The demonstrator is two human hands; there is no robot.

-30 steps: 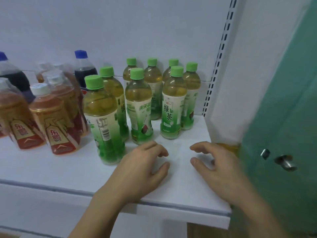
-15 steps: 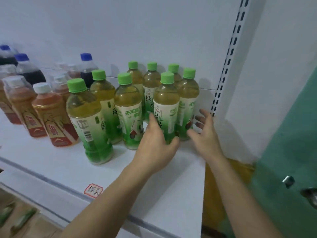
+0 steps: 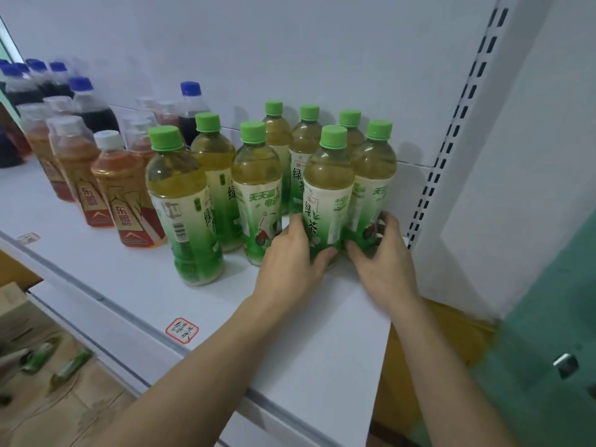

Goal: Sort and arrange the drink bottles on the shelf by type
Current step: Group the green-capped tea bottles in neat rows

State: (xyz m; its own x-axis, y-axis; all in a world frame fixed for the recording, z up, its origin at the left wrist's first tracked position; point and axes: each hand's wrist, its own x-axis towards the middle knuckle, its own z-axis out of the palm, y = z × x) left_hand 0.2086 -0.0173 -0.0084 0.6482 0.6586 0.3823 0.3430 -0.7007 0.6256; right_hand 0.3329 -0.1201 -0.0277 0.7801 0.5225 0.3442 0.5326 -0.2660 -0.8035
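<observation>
Several green-capped green tea bottles stand clustered at the right end of the white shelf (image 3: pixel 322 317). My left hand (image 3: pixel 290 259) wraps the base of the front green tea bottle (image 3: pixel 327 195). My right hand (image 3: pixel 383 262) wraps the base of the green tea bottle (image 3: pixel 374 175) beside it, against the slotted upright. A lone front green tea bottle (image 3: pixel 183 204) stands apart to the left. Orange drink bottles with white caps (image 3: pixel 125 195) and dark cola bottles with blue caps (image 3: pixel 90 108) fill the shelf's left side.
A slotted shelf upright (image 3: pixel 451 140) and a white side panel close off the right end. A handwritten label sticker (image 3: pixel 182 330) sits on the shelf front. A green door with a metal knob (image 3: pixel 566 366) is at the right. Green packets (image 3: pixel 69 369) lie on the floor below.
Both hands have reached forward from the shelf's front edge and closed around the bases of the two rightmost front green tea bottles. The camera view has shifted right and nearer.
</observation>
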